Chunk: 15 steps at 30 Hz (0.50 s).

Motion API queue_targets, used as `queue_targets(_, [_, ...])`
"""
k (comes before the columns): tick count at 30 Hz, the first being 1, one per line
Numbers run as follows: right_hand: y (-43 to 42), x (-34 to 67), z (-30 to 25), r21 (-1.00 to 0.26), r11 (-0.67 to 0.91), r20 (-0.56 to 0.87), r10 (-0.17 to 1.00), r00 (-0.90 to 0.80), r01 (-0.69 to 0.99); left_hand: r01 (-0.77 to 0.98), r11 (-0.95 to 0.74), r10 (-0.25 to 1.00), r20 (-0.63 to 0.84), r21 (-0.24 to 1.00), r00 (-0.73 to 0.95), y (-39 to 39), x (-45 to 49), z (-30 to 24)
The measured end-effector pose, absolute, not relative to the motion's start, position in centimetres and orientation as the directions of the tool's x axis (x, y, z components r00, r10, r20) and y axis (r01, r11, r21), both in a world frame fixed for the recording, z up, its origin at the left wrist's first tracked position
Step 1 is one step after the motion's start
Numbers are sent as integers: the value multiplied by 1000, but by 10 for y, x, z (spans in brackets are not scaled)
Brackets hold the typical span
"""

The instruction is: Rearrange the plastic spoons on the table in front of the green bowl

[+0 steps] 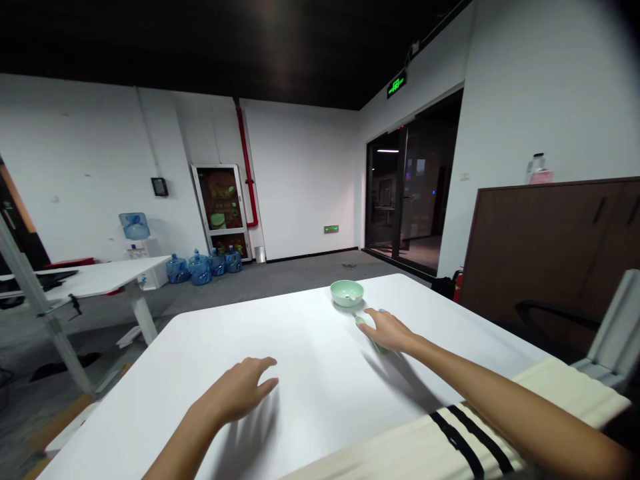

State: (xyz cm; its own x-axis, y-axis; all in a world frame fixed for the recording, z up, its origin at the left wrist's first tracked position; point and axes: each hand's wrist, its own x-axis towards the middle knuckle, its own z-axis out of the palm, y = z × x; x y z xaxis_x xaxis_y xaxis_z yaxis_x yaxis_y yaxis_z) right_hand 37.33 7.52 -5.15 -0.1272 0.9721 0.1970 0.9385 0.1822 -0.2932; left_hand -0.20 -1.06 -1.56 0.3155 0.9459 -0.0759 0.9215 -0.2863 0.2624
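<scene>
My right hand (391,330) hovers over a pale green spoon (360,321) on the white table, its thumb and forefinger apart beside the spoon's bowl. Part of the spoon's handle is hidden beneath my hand; a bit of green shows below the palm. Just beyond the fingers stands a pale green bowl (347,293); something small and light inside its near side is too small to make out. A small patch of blue shows behind my right fingers, unclear what it is. My left hand (243,388) is held above the table at left, thumb and fingers spread, touching nothing.
The white table (300,373) has rounded far corners. Cream cloth with black stripes (470,433) lies along the near right edge, under my right forearm. A brown cabinet (540,247) and a chair arm (555,310) are at right. Another white table (100,277) stands left, near several water jugs (200,268).
</scene>
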Motion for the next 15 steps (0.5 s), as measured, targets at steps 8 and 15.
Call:
queue_targets(8, [74,373,-50,-305,185,204,971,-126,934,924,-280,947,-81,261,310,-12,-2,-14])
queue_targets(15, [84,370,-42,-339,202,235,964,-126,919,922,-280,948,-75,269,310,-13,-3,-14])
